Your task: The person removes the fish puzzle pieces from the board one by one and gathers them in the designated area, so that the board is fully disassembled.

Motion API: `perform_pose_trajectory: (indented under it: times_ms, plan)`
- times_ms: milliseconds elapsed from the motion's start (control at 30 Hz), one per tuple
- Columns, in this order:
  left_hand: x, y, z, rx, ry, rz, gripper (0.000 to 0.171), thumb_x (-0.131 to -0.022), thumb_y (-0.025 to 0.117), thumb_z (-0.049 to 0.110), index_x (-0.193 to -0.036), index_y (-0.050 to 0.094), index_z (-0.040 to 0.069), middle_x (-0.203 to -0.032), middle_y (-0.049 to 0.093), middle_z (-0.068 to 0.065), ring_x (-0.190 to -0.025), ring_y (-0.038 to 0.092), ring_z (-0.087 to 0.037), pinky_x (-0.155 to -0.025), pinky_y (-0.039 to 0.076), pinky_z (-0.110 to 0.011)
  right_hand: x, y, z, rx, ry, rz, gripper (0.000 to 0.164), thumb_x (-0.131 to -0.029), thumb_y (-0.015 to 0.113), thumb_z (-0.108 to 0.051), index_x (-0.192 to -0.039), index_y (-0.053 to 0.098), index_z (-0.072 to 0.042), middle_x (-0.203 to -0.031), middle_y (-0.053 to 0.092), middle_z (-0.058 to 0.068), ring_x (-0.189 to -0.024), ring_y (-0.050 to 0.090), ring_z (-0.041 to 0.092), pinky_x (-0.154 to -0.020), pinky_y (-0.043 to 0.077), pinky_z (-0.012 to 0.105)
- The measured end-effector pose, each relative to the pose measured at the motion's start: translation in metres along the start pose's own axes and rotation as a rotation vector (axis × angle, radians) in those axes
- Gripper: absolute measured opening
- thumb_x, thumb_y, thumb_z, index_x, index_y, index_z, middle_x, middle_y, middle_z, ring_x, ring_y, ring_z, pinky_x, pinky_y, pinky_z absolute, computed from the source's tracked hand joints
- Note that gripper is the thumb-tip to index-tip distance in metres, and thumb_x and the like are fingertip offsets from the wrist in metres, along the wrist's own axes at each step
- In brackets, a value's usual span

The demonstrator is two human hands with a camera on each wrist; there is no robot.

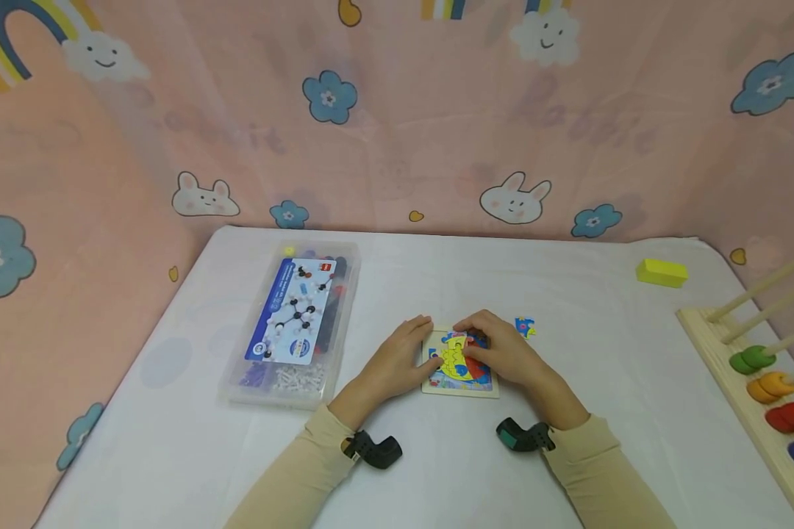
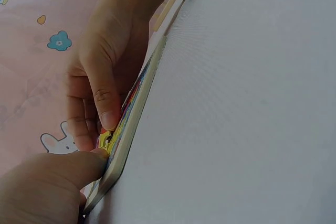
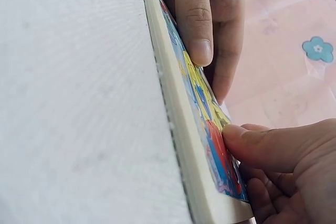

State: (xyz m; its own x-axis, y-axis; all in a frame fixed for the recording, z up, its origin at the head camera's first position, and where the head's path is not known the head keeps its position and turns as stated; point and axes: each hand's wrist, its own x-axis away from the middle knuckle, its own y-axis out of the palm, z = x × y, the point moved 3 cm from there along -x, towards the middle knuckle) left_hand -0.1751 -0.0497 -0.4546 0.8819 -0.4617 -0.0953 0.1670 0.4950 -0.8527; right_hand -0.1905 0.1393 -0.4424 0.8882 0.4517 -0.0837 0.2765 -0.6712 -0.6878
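Observation:
A small wooden jigsaw puzzle (image 1: 459, 391) with a pale frame lies flat on the table; its picture shows yellow, red and blue pieces. My left hand (image 1: 400, 358) rests along its left side, fingers fairly straight, thumb touching the picture's left part. From the right, my right hand (image 1: 503, 351) reaches over the puzzle with bent fingers. Its thumb (image 3: 239, 135) and forefinger pinch a yellow puzzle piece (image 3: 221, 115) near the top, seemingly a little raised. The hand partly hides the red area. A loose blue-and-yellow puzzle piece (image 1: 525, 327) lies beyond the right hand.
Left of the hands lies a clear plastic case (image 1: 291, 323) of molecule-model parts. A yellow block (image 1: 662, 272) sits at the back right. Along the right edge stands a wooden peg rack (image 1: 734, 382) with coloured rings. A patterned pink cloth (image 1: 397, 147) hangs behind the table.

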Motion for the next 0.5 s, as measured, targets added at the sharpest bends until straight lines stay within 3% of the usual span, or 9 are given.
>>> perform_pose_trajectory:
  times_ms: [500]
  plan:
    - [0.0013,-0.0009,0.0007,0.006,0.002,0.001,0.063,-0.089,0.064,0.034,-0.14,0.044,0.002,-0.147,0.041,-0.011,-0.138,0.036,-0.026,-0.116,0.031,-0.038,0.0021,-0.0075,-0.0047,0.002,0.024,0.014,0.028,-0.087,0.067,-0.008,-0.114,0.063,-0.007,-0.112,0.06,0.008,-0.099,0.057,0.022,-0.092,0.052,0.043]
